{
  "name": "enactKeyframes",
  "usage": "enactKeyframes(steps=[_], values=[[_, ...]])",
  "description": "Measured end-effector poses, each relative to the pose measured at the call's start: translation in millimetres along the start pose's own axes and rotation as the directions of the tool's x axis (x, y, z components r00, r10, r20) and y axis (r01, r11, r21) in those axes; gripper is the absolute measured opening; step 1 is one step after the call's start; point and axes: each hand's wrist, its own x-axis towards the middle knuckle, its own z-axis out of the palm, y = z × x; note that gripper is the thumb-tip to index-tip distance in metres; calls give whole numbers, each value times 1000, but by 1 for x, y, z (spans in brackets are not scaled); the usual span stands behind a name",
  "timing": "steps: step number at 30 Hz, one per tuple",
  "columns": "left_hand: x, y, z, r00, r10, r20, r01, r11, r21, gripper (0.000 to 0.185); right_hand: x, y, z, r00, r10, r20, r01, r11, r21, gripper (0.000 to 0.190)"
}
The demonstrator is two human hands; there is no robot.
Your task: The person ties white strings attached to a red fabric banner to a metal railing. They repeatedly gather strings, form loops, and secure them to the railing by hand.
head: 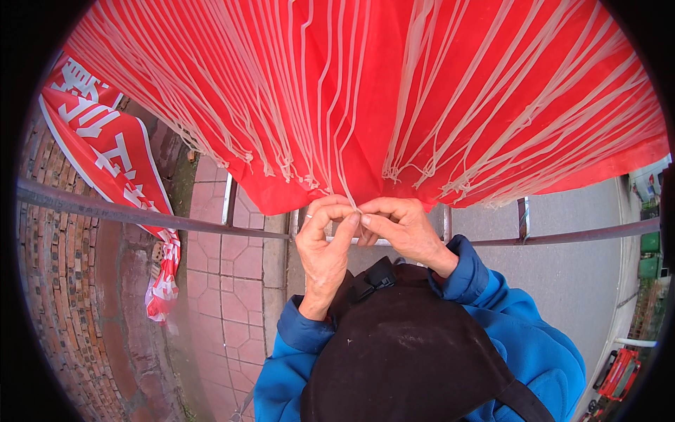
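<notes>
Many pale strings (263, 95) hang in rows over a red sheet (364, 132), several of them knotted at their lower ends. My left hand (327, 242), with a ring on one finger, pinches the ends of a few strings between thumb and forefinger. Touching it from the right, my right hand (403, 227) pinches the same string ends. The fingertips of both hands meet at the strings, just below the sheet's lower edge. Whether a knot lies between them is hidden by the fingers.
A metal rail (253, 232) crosses behind my hands, with metal bars joined to it. Down at the left, a red banner with white writing (126, 153) lies by stacked bricks (68, 274). Pink paving (242, 295) and grey road (559, 274) lie below. A red vehicle (621, 373) stands far right.
</notes>
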Motion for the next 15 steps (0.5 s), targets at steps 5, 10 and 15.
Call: enactKeyframes(steps=[5, 10, 15], values=[[2, -6, -3, 998, 45, -37, -46, 998, -44, 6, 1, 2, 1, 996, -41, -78, 42, 999, 7, 18], [3, -9, -10, 997, -45, -68, 35, 989, -145, 7, 5, 3, -7, 989, -75, -126, 71, 997, -35, 17], [5, -7, -17, 990, -71, -118, 36, 960, -277, 5, 6, 5, -16, 982, -115, -147, 106, 992, -65, 18]])
